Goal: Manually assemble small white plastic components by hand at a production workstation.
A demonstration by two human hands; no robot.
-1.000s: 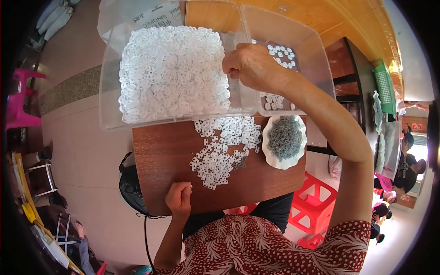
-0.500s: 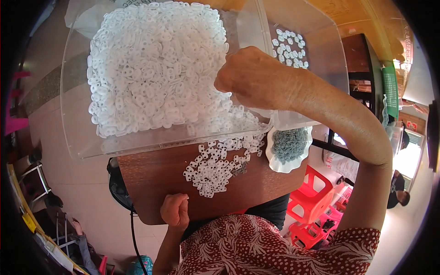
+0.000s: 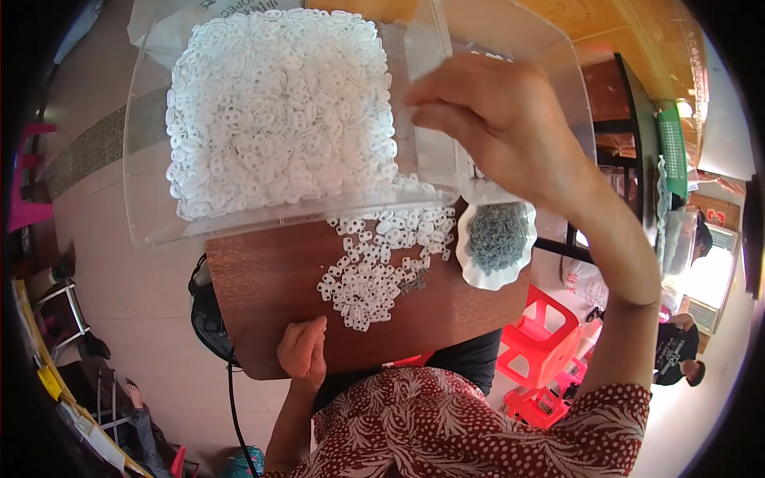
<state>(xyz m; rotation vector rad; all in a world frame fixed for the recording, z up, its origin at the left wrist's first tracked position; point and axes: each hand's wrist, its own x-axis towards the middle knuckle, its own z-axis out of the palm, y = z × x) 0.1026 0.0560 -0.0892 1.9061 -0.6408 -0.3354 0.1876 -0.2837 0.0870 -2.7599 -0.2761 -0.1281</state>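
Observation:
At the near left edge of the brown table (image 3: 271,279), my left hand (image 3: 302,348) is closed with thumb against curled fingers; whatever it may hold is hidden. My right hand (image 3: 502,119) is raised over the wall between two clear plastic bins, its fingers and thumb slightly apart, with nothing visible between them. Small white plastic pieces with two holes fill much of the left bin (image 3: 147,159) as a large heap (image 3: 279,111). A loose pile of white pieces (image 3: 362,295) lies on the table, beside a few small grey pieces (image 3: 413,279).
A white wavy-rimmed dish (image 3: 488,280) of small grey pieces (image 3: 498,239) stands at the table's right. My right forearm partly covers the right bin (image 3: 558,48). Red plastic stools (image 3: 542,334) are on the floor to the right; a person (image 3: 677,350) is farther off.
My right hand has lifted from the left bin and moved right, its fingers parting from a closed curl. My left hand has hardly moved. The view has shifted slightly.

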